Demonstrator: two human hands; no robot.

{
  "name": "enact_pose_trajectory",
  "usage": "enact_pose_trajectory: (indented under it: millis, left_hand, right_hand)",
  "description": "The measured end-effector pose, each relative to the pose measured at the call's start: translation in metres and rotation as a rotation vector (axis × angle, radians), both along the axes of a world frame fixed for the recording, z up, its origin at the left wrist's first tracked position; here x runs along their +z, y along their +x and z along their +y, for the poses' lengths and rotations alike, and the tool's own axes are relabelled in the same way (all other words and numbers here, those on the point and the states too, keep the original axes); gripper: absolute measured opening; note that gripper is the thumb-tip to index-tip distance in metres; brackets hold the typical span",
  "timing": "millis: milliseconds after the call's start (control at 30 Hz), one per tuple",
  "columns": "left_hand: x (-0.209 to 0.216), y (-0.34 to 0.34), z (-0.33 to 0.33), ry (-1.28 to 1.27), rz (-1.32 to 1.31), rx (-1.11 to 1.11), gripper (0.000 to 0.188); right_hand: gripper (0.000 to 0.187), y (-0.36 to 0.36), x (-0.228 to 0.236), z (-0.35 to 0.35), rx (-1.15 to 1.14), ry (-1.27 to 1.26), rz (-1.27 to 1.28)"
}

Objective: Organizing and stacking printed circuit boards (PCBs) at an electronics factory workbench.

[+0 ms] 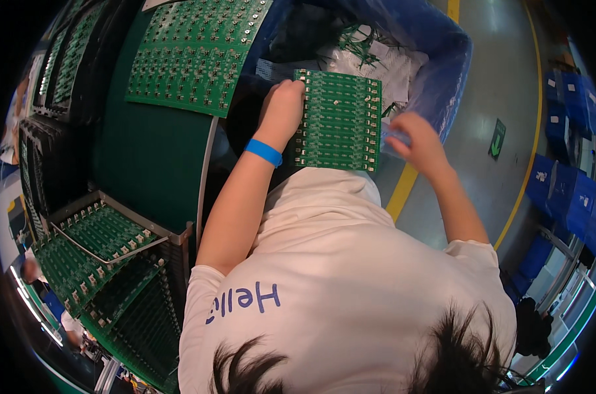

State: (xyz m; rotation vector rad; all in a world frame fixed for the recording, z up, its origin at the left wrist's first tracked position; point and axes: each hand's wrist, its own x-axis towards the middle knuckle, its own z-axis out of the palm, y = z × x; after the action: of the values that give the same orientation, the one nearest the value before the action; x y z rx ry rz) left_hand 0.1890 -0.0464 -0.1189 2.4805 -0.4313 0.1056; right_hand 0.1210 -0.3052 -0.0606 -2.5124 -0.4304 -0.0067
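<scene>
Grey floor [502, 79]: runs along the right side of the blue-lined bin [452, 85], marked with a yellow line [403, 192] and a green arrow sign [497, 139]; blue crates [564, 190] stand well to the bin's right.
Green table [153, 144]: left of the bin, with a large circuit panel [186, 62] lying on it close to the bin.
Metal rack [178, 238]: left of the bin and closer to the person, filled with more green boards [101, 246].
Bin contents: thin green strips [360, 49] and pale sheets [403, 69] (too jumbled to sort further).
Circuit board [341, 121]: green, held up between the bin and the white shirt [364, 282], covering part of the bin's opening from above.
Long axis: from the bin toward the shirt; its rows run crosswise, with pale connectors along both sides.
Left hand [283, 108]: closed on the board's left edge, toward the corner nearest the bin; a blue wristband [264, 152] circles the wrist.
Right hand [416, 140]: by the bin's near right side, fingers loosely bent (blur hides whether they pinch anything small).
Key relation: the board lies just left of the right hand, its free edge facing those fingers, seemingly apart; the left hand is nearer, being in contact.
</scene>
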Motion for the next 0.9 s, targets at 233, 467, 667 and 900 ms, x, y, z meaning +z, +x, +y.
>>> enact_pose_trajectory:
  millis: [233, 467, 667, 900]
  left_hand:
    - [0.004, 0.003, 0.013, 0.039, -0.087, -0.141, 0.001]
    - [0.021, 0.003, 0.012, -0.001, -0.036, -0.063, 0.014]
    - [0.011, -0.004, 0.01, 0.015, -0.076, -0.063, 0.027]
    - [-0.005, -0.017, 0.01, 0.074, -0.211, -0.043, 0.021]
  right_hand:
    - [0.011, -0.026, -0.003, 0.019, 0.19, 0.03, 0.245]
    - [0.009, -0.028, -0.001, 0.029, 0.208, -0.14, 0.246]
    - [0.013, -0.035, -0.005, 0.032, 0.176, -0.116, 0.248]
    - [0.017, -0.038, -0.014, 0.036, -0.335, 0.334, 0.287]
